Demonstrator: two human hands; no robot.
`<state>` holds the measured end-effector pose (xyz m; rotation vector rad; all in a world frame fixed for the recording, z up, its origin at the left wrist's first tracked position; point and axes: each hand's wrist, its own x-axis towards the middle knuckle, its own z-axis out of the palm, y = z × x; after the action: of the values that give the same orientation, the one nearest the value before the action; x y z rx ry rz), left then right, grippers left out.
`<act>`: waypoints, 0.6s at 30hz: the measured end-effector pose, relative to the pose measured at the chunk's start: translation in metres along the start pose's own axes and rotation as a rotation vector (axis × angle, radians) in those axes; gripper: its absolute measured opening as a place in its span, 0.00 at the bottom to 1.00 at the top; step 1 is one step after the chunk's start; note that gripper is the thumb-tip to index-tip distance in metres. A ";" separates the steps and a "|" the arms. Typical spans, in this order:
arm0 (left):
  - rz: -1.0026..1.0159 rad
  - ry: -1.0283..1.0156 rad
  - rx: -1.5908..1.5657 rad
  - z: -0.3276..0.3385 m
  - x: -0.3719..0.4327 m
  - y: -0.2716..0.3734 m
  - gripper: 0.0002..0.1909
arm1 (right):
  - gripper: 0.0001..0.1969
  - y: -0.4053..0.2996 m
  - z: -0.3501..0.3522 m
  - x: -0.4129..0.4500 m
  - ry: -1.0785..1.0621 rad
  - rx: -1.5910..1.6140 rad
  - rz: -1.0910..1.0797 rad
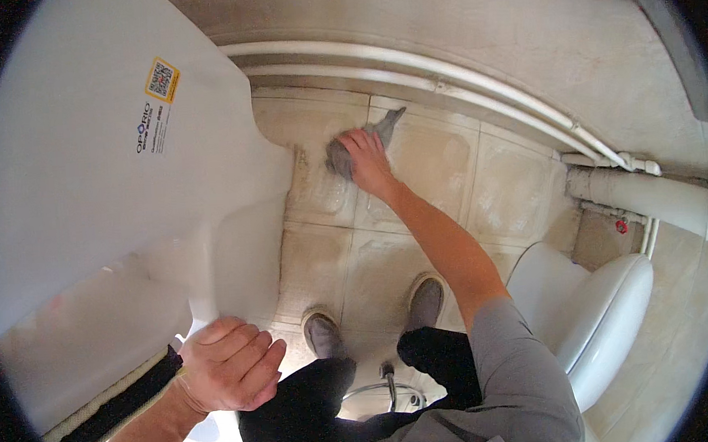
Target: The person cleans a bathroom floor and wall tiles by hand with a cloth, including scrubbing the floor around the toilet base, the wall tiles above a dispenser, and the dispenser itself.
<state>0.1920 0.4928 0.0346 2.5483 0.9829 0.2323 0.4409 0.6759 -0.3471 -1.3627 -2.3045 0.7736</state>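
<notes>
My right hand (369,159) presses a wet grey cloth (389,124) onto the beige floor tiles (438,161), near the far wall. The cloth bunches under the fingers, and one twisted end points away from me. My left hand (235,365) is curled at the lower left, by the lower edge of a large white panel or bathtub side (204,157). Whether its fingers hold that edge cannot be made out. A black strip with a pale fabric edge (122,402) runs up to the left wrist.
White pipes (394,76) run along the foot of the far wall. At right stand a white toilet (609,315), a thick drain pipe (644,194) and a valve with a red handle (621,226). A metal fixture (389,383) lies between my legs.
</notes>
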 end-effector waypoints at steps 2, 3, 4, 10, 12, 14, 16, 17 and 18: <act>0.011 -0.011 0.018 -0.003 0.003 0.000 0.12 | 0.30 -0.005 0.026 0.051 0.152 -0.094 0.019; 0.002 -0.009 0.026 -0.003 0.001 0.003 0.11 | 0.31 -0.017 0.036 0.087 0.145 -0.067 0.011; 0.010 0.002 0.025 -0.001 0.002 0.002 0.11 | 0.30 -0.024 0.050 0.115 0.249 -0.078 0.034; -0.041 -0.006 0.071 0.007 -0.016 0.008 0.08 | 0.24 -0.059 0.078 0.143 -0.106 0.355 -0.333; -0.025 -0.047 0.052 0.010 -0.010 -0.004 0.07 | 0.25 -0.034 0.066 0.123 -0.030 0.154 -0.188; 0.014 -0.116 0.046 0.007 -0.006 -0.016 0.07 | 0.27 -0.024 0.058 0.117 -0.025 0.116 -0.141; 0.033 -0.104 0.030 0.003 -0.016 -0.014 0.13 | 0.27 -0.028 0.057 0.119 0.031 0.075 -0.143; 0.062 -0.078 0.044 0.008 -0.024 -0.014 0.18 | 0.28 -0.025 0.056 0.120 0.102 0.026 -0.156; 0.079 -0.101 0.010 0.005 -0.027 -0.016 0.18 | 0.27 -0.024 0.057 0.120 0.153 0.045 -0.146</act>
<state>0.1634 0.4836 0.0234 2.5829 0.8494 0.1196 0.3364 0.7564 -0.3741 -1.1759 -2.2243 0.6480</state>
